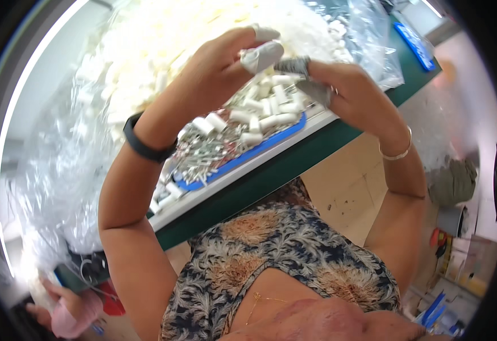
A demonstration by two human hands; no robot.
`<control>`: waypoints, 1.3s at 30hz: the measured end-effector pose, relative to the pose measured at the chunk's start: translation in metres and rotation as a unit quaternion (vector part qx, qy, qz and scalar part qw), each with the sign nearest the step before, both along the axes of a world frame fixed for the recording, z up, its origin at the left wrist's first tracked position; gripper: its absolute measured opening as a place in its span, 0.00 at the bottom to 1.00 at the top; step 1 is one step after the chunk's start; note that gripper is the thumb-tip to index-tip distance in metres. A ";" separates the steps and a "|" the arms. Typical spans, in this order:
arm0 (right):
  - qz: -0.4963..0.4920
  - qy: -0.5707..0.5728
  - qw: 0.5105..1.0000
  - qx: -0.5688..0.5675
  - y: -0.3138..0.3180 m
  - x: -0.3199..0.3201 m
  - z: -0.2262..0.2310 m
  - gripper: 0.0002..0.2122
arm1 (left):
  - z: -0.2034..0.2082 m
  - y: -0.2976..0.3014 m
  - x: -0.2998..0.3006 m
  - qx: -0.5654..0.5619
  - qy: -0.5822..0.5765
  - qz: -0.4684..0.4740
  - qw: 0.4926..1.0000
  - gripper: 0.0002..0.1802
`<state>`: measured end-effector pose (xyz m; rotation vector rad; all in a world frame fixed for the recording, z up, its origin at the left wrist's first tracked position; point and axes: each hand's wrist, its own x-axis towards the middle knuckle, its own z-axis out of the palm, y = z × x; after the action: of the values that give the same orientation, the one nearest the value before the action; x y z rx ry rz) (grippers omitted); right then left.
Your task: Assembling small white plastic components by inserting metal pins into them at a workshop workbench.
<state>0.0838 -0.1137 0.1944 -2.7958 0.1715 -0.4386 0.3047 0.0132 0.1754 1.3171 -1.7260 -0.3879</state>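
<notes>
My left hand (pixel 226 57), wearing a black wristband, reaches over the worktable with white covers on its fingertips. Its fingers are bent together, and whatever they may pinch is too blurred to make out. Close beside it on the right is my right hand (pixel 356 94), its fingertips wrapped in grey covers. Those fingers curl toward the left hand's fingertips, and anything between them is hidden. Below both hands lies a blue tray (pixel 254 149) heaped with small metal pins (pixel 203 153) and white plastic cylinders (pixel 277 102).
A large bright pile of white and cream parts (pixel 163 40) covers the far table. Clear plastic bags (pixel 61 153) drape on the left, with another (pixel 376 42) at the right. A blue object (pixel 414 46) lies by the green table edge. Another person (pixel 75 310) is at lower left.
</notes>
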 end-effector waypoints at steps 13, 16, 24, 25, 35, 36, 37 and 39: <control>0.144 0.028 0.973 0.177 0.091 -0.034 -0.079 0.08 | -0.047 0.141 -0.079 0.146 -0.056 -0.012 0.988 0.15; -0.290 -0.129 0.948 0.013 0.035 -0.053 -0.099 0.11 | -0.054 0.151 -0.072 0.039 -0.026 0.175 0.983 0.31; -0.415 -0.045 0.909 -0.001 -0.040 -0.094 -0.179 0.12 | -0.067 0.187 -0.059 0.079 0.041 0.259 0.962 0.19; -0.405 -0.045 0.913 0.003 -0.036 -0.089 -0.178 0.12 | -0.068 0.191 -0.059 0.080 0.053 0.272 0.957 0.18; -0.192 -0.178 0.965 -0.005 -0.007 0.011 -0.136 0.18 | -0.080 0.201 -0.054 0.043 0.119 0.324 0.938 0.18; -0.190 -0.176 0.966 -0.004 -0.012 0.014 -0.133 0.18 | -0.081 0.201 -0.054 0.044 0.119 0.327 0.936 0.18; -0.165 -0.219 0.961 -0.044 -0.018 0.015 -0.129 0.18 | -0.083 0.201 -0.053 0.037 0.121 0.338 0.932 0.18; -0.174 -0.260 0.950 0.004 -0.011 0.012 -0.115 0.15 | -0.086 0.204 -0.050 0.033 0.122 0.353 0.927 0.18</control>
<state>0.0961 -0.1251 0.0796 -2.5300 0.5424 -1.2297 0.2543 0.2176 0.0894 1.7503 -0.9471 -0.1771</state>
